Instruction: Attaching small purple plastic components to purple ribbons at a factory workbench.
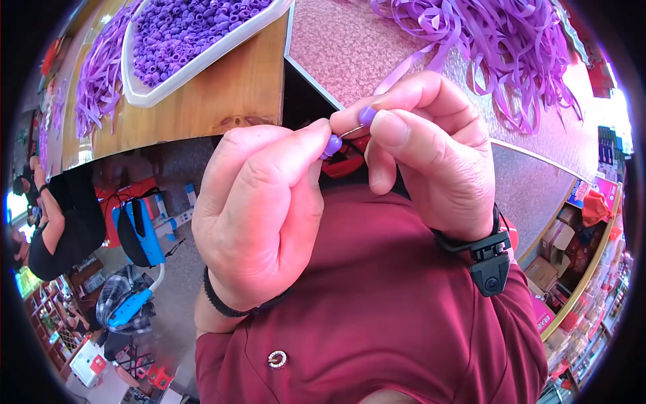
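My left hand (pixel 259 209) is closed, its thumb and forefinger pinching a small purple bead-like piece (pixel 334 145). My right hand (pixel 437 155) is closed too, holding a second purple piece (pixel 367 115) between thumb and fingertips. A thin metal wire or pin (pixel 351 132) runs between the two pieces; its ends are hidden. Behind the right fingers a purple ribbon (pixel 404 69) stretches up to a loose heap of purple ribbons (pixel 491 47) on the table. Both hands are held above the gap between the tables, in front of my body.
On the wooden table (pixel 195 114) at the upper left stands a white tray (pixel 145 96) filled with small hollow purple pieces. More ribbons (pixel 101 74) lie beside it. A blue chair (pixel 138 232) and another person (pixel 57 215) are at left; a shelf with boxes (pixel 558 242) is at right.
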{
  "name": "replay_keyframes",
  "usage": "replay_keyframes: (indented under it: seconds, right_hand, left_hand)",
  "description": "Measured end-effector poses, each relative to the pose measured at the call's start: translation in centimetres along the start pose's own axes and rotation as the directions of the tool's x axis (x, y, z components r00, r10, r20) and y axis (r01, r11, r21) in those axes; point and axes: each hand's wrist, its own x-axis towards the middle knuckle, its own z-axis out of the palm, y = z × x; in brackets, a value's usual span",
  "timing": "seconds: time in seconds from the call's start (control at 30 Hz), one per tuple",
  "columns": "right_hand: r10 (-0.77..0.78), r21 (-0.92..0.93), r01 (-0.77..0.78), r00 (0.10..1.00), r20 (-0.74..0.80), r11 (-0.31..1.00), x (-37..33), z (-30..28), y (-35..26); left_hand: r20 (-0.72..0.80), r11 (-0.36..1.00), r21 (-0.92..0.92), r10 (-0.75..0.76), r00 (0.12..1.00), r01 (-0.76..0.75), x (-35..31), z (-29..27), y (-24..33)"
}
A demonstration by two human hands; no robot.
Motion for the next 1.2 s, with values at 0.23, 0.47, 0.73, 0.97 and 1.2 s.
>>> replay_keyframes:
  seconds: [0.23,0.47,0.73,0.97,1.2]
  right_hand:
    - [-0.004,0.052,0.004,1.0,-0.012,0.999,-0.4,-0.3,0.1]
    - [-0.115,-0.012,0.115,0.993,-0.026,0.993,-1.1,-0.4,0.5]
    - [-0.223,-0.233,0.199,0.971,-0.082,0.952,-1.8,-0.1,1.0]
    - [-0.002,-0.269,-0.001,1.0,-0.01,0.963,-2.2,-1.0,2.1]
    - [-0.501,-0.877,0.473,0.78,0.374,0.083,-1.1,-6.1,1.4]
  left_hand:
    - [-0.002,0.999,0.03,0.019,1.0,-0.019,-0.1,0.3,0.4]
    - [0.02,0.998,0.055,0.032,0.999,-0.033,-0.1,0.8,0.5]
    - [0.034,0.981,-0.101,-0.16,0.986,0.163,-0.8,1.4,1.3]
    - [0.131,0.992,-0.099,-0.07,0.989,0.083,-1.4,1.3,-0.4]
    - [0.16,0.971,-0.067,-0.218,0.963,0.232,-3.1,0.1,-1.3]
